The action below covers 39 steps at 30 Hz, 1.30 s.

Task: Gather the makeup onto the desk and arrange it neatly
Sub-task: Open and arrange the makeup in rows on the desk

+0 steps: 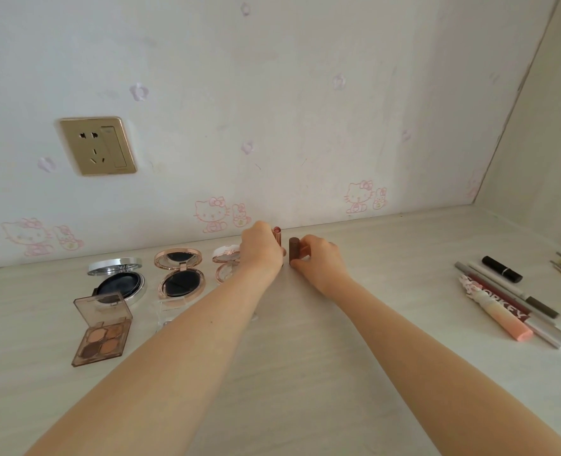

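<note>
Two bare arms reach to the back of a pale, wood-grain bench, close to the wall. The left hand curls round a slim, glossy rose-gold lipstick, held upright. Just right of it, the right hand pinches a matte brown lipstick, a stubby cylinder standing on its base. The two tubes are near but apart, seemingly being stood side by side to begin a row.

Left of the brown lipstick lies a row of round compacts with hinged lids open. In front of them is a square, translucent eyeshadow palette. Well to the brown lipstick's right lie a shiny black lipstick, a peach tube and thin pencils, loosely heaped.
</note>
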Each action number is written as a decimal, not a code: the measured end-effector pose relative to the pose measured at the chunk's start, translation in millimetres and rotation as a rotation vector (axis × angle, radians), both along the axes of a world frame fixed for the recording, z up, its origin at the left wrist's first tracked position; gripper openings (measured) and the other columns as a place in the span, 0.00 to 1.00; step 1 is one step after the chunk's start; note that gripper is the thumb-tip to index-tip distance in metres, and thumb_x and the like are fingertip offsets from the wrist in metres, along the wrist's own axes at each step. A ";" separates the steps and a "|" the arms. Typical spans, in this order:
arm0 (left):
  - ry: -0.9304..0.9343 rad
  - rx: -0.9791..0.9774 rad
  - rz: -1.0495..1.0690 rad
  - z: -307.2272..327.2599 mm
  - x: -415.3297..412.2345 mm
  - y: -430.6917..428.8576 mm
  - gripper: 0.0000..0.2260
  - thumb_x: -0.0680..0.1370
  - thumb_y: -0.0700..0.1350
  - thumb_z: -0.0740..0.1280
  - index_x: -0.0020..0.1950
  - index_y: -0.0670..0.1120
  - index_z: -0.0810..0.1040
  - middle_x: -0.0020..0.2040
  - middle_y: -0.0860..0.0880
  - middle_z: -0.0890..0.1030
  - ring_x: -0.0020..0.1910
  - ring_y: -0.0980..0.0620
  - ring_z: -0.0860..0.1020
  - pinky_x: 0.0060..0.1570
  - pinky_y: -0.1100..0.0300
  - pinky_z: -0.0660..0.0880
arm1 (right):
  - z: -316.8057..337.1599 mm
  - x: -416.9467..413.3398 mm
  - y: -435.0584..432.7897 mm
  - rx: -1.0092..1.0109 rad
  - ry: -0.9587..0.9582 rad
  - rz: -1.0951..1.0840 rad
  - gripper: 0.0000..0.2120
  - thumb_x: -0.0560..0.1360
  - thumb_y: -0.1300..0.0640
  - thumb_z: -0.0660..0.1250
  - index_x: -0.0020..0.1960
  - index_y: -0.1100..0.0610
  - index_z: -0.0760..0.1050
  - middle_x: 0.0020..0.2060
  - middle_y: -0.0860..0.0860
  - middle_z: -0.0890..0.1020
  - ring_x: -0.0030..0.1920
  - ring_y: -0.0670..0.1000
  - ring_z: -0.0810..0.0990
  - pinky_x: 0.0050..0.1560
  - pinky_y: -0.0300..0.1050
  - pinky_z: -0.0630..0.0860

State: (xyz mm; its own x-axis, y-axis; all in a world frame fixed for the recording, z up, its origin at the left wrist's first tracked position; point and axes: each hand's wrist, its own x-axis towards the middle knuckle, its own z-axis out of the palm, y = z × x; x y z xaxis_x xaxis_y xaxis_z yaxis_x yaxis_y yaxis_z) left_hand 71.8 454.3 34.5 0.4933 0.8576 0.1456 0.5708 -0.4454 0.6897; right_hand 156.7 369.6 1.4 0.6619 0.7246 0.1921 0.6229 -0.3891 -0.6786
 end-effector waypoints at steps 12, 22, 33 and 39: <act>0.036 -0.021 -0.031 4.0 -2.0 0.6 0.10 0.69 0.39 0.75 0.42 0.40 0.74 0.41 0.43 0.77 0.39 0.46 0.75 0.36 0.58 0.68 | 1.2 -1.6 -0.3 0.011 -0.023 0.006 0.13 0.73 0.55 0.67 0.56 0.56 0.76 0.48 0.50 0.83 0.56 0.55 0.75 0.52 0.48 0.74; 0.047 0.036 -0.046 12.2 -9.9 -12.3 0.10 0.71 0.38 0.72 0.48 0.40 0.73 0.49 0.40 0.78 0.46 0.42 0.77 0.39 0.54 0.72 | 7.5 6.0 -33.3 -0.019 -0.041 -0.019 0.20 0.76 0.55 0.67 0.66 0.58 0.70 0.58 0.51 0.79 0.61 0.53 0.72 0.59 0.47 0.71; 0.072 0.504 -0.177 33.9 -39.9 -53.6 0.11 0.76 0.33 0.59 0.59 0.38 0.71 0.48 0.41 0.77 0.47 0.40 0.75 0.41 0.48 0.73 | 20.6 -9.3 -119.1 -0.129 -0.255 -0.012 0.18 0.79 0.55 0.60 0.68 0.57 0.68 0.62 0.53 0.76 0.65 0.53 0.70 0.61 0.47 0.71; 0.067 0.518 -0.280 22.7 -29.9 -102.5 0.12 0.77 0.35 0.59 0.60 0.39 0.73 0.51 0.41 0.80 0.54 0.39 0.75 0.57 0.46 0.73 | 24.8 -10.3 -181.5 -0.187 -0.329 -0.064 0.17 0.80 0.54 0.59 0.67 0.55 0.69 0.61 0.53 0.76 0.67 0.51 0.67 0.61 0.47 0.70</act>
State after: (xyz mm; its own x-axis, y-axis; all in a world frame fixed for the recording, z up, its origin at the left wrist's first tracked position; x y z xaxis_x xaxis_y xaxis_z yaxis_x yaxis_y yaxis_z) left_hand 41.9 351.8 57.2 0.7131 0.5191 0.4711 0.4180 -0.8544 0.3087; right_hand 146.4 188.2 26.1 0.6320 0.7265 0.2697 0.7659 -0.5326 -0.3601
